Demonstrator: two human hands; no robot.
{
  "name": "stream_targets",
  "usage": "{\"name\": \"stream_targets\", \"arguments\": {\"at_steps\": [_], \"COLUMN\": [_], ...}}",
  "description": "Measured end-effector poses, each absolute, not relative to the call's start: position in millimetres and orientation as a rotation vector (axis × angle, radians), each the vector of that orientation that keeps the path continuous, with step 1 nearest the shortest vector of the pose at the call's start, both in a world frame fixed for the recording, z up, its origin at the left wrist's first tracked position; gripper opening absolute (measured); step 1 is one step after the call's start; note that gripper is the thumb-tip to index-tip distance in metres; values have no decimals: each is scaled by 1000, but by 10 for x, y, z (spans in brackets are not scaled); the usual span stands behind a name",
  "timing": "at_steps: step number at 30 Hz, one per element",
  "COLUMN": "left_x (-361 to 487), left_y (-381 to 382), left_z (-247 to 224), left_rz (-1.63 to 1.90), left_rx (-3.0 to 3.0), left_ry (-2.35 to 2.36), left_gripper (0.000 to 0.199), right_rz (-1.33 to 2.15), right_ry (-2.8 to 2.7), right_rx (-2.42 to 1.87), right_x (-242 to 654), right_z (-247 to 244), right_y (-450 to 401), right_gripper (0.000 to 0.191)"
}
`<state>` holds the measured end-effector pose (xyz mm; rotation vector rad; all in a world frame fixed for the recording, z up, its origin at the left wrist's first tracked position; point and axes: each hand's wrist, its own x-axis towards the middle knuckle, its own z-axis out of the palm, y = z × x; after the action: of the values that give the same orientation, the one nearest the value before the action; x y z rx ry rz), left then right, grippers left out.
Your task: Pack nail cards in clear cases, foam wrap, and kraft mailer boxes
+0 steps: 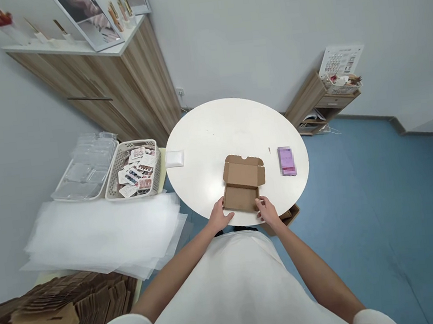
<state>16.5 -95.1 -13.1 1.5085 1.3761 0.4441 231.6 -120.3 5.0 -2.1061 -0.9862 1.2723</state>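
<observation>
The open cardboard box (242, 198) lies on the near part of the worktop (198, 133), its lid folded back. The left hand (219, 217) has a loose grip, fingers against the left wall, thumb spread; the right hand (268, 211) appears to pinch the near right corner. Light, even pressure at both sides should steady the thin walls without bowing them. In view are two hands, one open box on the worktop, one purple packet (286, 161), one white packet (174, 159) and two baskets (158, 163).
</observation>
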Motion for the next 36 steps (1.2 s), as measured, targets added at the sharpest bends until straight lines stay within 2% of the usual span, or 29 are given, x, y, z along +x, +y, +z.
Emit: {"name": "stream_targets", "arguments": {"at_steps": [6,16,23,26,32,36], "left_x": [495,783,755,698,487,157], "left_y": [-737,-468,-539,-585,-578,-434], "left_z": [-162,-110,-112,-83,3,56], "left_rz": [487,508,385,338,348,403], "left_rx": [1392,1371,1354,1368,1375,1410], "left_ry": [1435,1459,1522,1506,1529,1599], "left_gripper": [78,84,89,87,77,67], "right_rz": [1284,1242,1291,1251,943,959], "right_ry": [-889,-909,-849,-858,-907,-1018], "right_rx": [-1873,-1783,-1729,-1763,-1816,-1683], "right_x": [2495,2738,2722,2724,2576,2194], "right_z": [-13,-211,-243,-209,12,198], "right_y": [-944,-737,-833,-919,-1023,-811], "right_gripper": [56,61,66,65,51,45]}}
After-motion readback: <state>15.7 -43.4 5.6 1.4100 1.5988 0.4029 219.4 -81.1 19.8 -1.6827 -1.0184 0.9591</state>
